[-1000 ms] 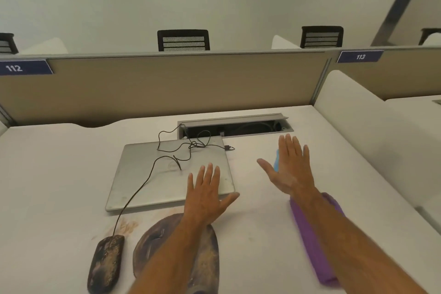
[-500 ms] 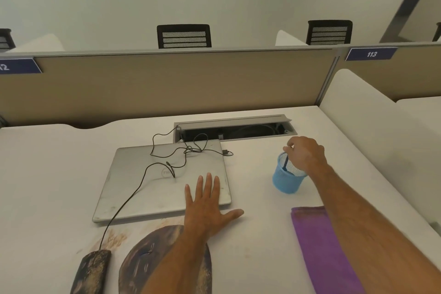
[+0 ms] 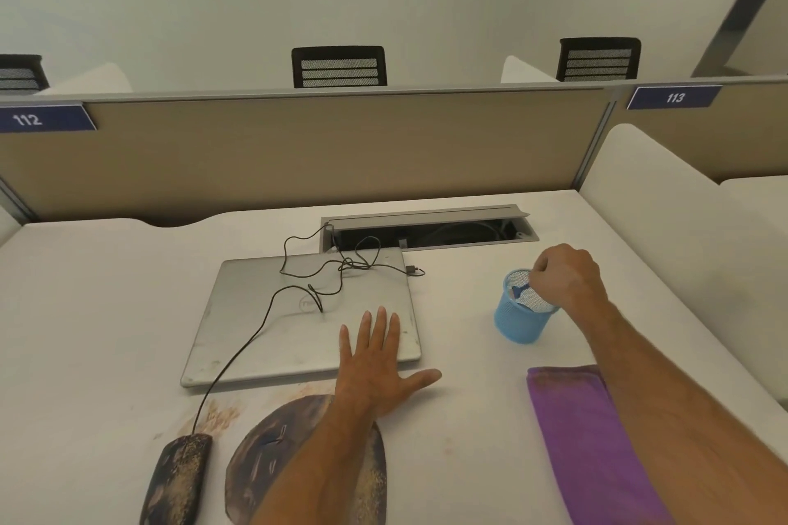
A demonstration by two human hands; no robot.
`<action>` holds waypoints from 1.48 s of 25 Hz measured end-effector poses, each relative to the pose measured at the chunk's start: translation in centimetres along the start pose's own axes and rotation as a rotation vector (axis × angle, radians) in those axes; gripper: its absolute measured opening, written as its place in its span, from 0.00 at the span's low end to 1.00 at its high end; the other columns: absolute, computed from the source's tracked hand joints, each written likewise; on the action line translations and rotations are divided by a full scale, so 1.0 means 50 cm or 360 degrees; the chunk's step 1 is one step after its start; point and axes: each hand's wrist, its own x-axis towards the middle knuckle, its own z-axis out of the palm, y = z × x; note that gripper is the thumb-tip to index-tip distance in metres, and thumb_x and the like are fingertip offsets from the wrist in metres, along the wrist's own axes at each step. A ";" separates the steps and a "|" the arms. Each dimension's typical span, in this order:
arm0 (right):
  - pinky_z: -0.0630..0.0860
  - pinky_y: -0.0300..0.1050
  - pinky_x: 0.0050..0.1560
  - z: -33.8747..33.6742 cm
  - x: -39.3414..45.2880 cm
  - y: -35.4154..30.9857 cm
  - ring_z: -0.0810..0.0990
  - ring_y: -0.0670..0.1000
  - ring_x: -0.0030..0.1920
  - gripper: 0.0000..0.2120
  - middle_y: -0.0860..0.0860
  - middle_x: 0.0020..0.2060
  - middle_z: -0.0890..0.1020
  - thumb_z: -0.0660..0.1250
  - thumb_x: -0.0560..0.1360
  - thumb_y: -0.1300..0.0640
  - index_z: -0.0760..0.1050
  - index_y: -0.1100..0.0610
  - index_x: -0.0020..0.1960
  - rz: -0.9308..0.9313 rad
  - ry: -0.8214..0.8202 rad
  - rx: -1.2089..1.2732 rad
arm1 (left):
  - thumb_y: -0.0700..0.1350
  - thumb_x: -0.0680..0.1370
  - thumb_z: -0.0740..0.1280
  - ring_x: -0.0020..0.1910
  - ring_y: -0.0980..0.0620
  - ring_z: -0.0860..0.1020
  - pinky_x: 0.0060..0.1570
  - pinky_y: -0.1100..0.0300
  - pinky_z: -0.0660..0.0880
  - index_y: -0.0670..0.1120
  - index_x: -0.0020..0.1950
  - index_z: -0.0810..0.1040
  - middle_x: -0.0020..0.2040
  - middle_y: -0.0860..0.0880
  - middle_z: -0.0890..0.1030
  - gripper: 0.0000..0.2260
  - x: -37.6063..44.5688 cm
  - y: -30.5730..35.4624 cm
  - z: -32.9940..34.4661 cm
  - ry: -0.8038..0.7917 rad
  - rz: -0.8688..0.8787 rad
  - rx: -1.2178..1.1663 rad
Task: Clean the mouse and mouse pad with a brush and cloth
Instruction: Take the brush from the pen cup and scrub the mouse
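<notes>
My right grip [image 3: 563, 279] is curled over the mouth of the small blue mesh cup [image 3: 518, 318], fingers pinched on the dark blue handle of the brush [image 3: 521, 290] that stands inside it; as far as I can see, the brush is the only thing in the cup, though my knuckles cover part of the opening. The risk I judge most likely is the cup coming along with the brush: it looks light, nothing steadies it, and if I pull at a slant the handle could catch the rim and tip it over on the white tabletop [image 3: 85, 311]. My left grip [image 3: 375, 371] lies flat with fingers spread, holding nothing, fingertips on the near edge of the closed silver laptop [image 3: 298, 324] and thumb on the tabletop, well apart from the cup, so it is no help there. The thin black cable [image 3: 239, 354] runs loose over the laptop lid just beyond that hand and could snag. The dust-speckled dark mouse [image 3: 177, 477] sits nearer me than my left grip and off to its outer side, beside the round dark mouse pad [image 3: 264, 456] that my left forearm crosses. The folded purple cloth [image 3: 575, 431] lies under my right forearm, nearer me than the cup.
</notes>
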 end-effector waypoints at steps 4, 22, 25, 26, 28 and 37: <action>0.72 0.41 0.37 -0.058 -0.023 -0.012 0.80 0.54 0.39 0.04 0.52 0.35 0.85 0.74 0.68 0.54 0.84 0.54 0.38 -0.0009 0.0124 0.0235 | 0.84 0.67 0.39 0.78 0.49 0.30 0.75 0.42 0.30 0.50 0.81 0.35 0.81 0.50 0.33 0.53 -0.020 -0.004 -0.002 0.0065 0.0039 -0.0006; 0.75 0.38 0.26 0.059 -0.314 -0.301 0.80 0.48 0.25 0.06 0.52 0.24 0.82 0.68 0.67 0.63 0.81 0.56 0.33 -0.0162 -0.0332 0.1506 | 0.84 0.65 0.40 0.80 0.53 0.38 0.76 0.49 0.32 0.51 0.83 0.43 0.82 0.53 0.40 0.55 -0.209 -0.267 -0.125 0.0447 -0.0187 -0.0166; 0.76 0.38 0.26 0.109 -0.373 -0.362 0.81 0.47 0.25 0.07 0.53 0.26 0.83 0.67 0.70 0.62 0.81 0.56 0.35 -0.0198 -0.0455 0.1386 | 0.83 0.68 0.47 0.80 0.56 0.43 0.77 0.50 0.37 0.53 0.82 0.53 0.82 0.56 0.48 0.51 -0.261 -0.353 -0.125 0.0477 -0.0185 -0.0408; 0.76 0.37 0.26 0.125 -0.391 -0.382 0.81 0.47 0.24 0.07 0.53 0.26 0.84 0.67 0.70 0.62 0.81 0.56 0.36 -0.0202 -0.0489 0.1361 | 0.83 0.69 0.49 0.80 0.57 0.46 0.78 0.50 0.40 0.54 0.81 0.57 0.82 0.56 0.51 0.49 -0.281 -0.380 -0.120 0.0487 -0.0200 -0.0505; 0.75 0.36 0.25 0.154 -0.425 -0.416 0.81 0.47 0.24 0.07 0.54 0.27 0.84 0.66 0.71 0.61 0.81 0.56 0.36 -0.0197 -0.0549 0.1345 | 0.82 0.69 0.50 0.80 0.56 0.52 0.78 0.49 0.47 0.56 0.78 0.63 0.81 0.57 0.57 0.45 -0.323 -0.428 -0.106 0.0513 -0.0246 -0.0673; 0.80 0.45 0.30 0.257 -0.535 -0.497 0.80 0.49 0.23 0.08 0.55 0.26 0.83 0.62 0.70 0.60 0.79 0.58 0.37 -0.0246 -0.0716 0.1212 | 0.82 0.64 0.59 0.80 0.56 0.50 0.78 0.54 0.42 0.57 0.78 0.59 0.80 0.57 0.56 0.50 -0.452 -0.534 -0.010 0.0268 -0.0041 -0.0666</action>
